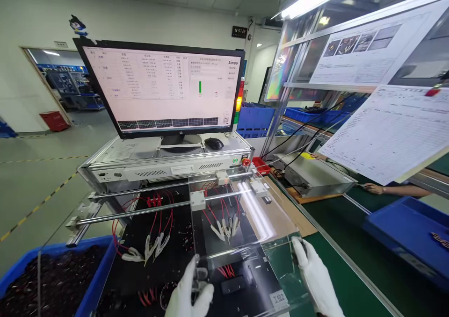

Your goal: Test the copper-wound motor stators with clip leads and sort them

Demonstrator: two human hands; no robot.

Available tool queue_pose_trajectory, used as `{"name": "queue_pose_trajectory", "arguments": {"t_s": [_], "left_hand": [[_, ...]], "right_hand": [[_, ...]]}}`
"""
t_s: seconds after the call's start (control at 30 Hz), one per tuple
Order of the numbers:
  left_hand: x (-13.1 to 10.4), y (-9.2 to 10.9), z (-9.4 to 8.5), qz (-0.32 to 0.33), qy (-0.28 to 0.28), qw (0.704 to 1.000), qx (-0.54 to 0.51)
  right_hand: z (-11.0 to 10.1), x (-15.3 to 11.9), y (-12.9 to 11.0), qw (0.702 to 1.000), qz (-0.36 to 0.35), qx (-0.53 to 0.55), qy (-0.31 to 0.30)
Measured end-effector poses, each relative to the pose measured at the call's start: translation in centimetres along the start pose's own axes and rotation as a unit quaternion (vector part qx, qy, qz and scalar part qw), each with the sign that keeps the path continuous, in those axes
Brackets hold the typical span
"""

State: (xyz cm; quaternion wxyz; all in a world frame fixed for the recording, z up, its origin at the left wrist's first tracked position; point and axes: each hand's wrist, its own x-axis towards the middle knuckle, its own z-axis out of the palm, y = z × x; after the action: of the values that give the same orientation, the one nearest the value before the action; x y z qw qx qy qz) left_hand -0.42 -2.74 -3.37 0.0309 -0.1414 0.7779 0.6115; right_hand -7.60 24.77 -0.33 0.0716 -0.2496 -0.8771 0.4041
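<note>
Black board [135,279] lies under two metal rods [140,213], beside a green bench top [345,265]. Behind it a cabinet [168,168] carries a lit monitor [154,90] and a black mouse [213,143]. The room has pale walls, a grey floor [45,172] with striped tape, and a wall clock [239,32]. At the right, printed sheets [382,130] hang on a metal frame, a grey metal box [312,174] sits on the bench, and another person's hand [374,189] rests beyond it, near a blue tray [417,237]. A blue bin [100,284] of small dark parts [52,284] is at the left.

Both hands are in white gloves, at the near part of a clear cover [282,256] that lies over the right part of the board. The left hand [189,291] is at its left edge, thumb and forefinger spread apart. The right hand [317,277] is at its right edge, fingertips bent against it; how tightly they press, I cannot tell.

Through the cover show a black block [232,285] between the hands and, farther back, white clips [226,228] on red wires. More white clips on red wires lie left of the cover. Something small and dark seems to be by the right fingertips, though glare and blur hide its shape.
</note>
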Motion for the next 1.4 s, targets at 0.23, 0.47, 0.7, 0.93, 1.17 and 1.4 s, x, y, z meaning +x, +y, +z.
{"name": "queue_pose_trajectory", "arguments": {"t_s": [0.23,0.47,0.7,0.93,1.17,1.4], "left_hand": [[0.1,-1.6,-2.4,0.005,-0.126,0.987,0.104],[6.5,-12.2,-11.8,-0.179,0.271,0.929,-0.179],[12.1,-14.4,-14.8,-0.126,0.256,0.909,-0.304],[12.3,-13.6,-16.2,-0.059,0.254,0.943,-0.208],[9.1,-16.0,-18.9,-0.143,0.231,0.962,0.039],[9.3,-13.6,-14.7,-0.055,0.227,0.912,0.339]], "right_hand": [[6.1,-8.7,-5.3,0.938,-0.282,0.078,0.186],[22.4,-17.5,-8.5,0.898,-0.233,0.169,-0.334],[33.0,-10.7,-10.2,0.938,-0.009,0.181,-0.295],[34.6,-10.3,-12.0,0.935,-0.028,0.122,-0.332],[33.8,-10.5,-12.2,0.965,-0.064,0.011,-0.256],[30.1,-9.0,-9.9,0.96,-0.069,-0.096,-0.253]]}}
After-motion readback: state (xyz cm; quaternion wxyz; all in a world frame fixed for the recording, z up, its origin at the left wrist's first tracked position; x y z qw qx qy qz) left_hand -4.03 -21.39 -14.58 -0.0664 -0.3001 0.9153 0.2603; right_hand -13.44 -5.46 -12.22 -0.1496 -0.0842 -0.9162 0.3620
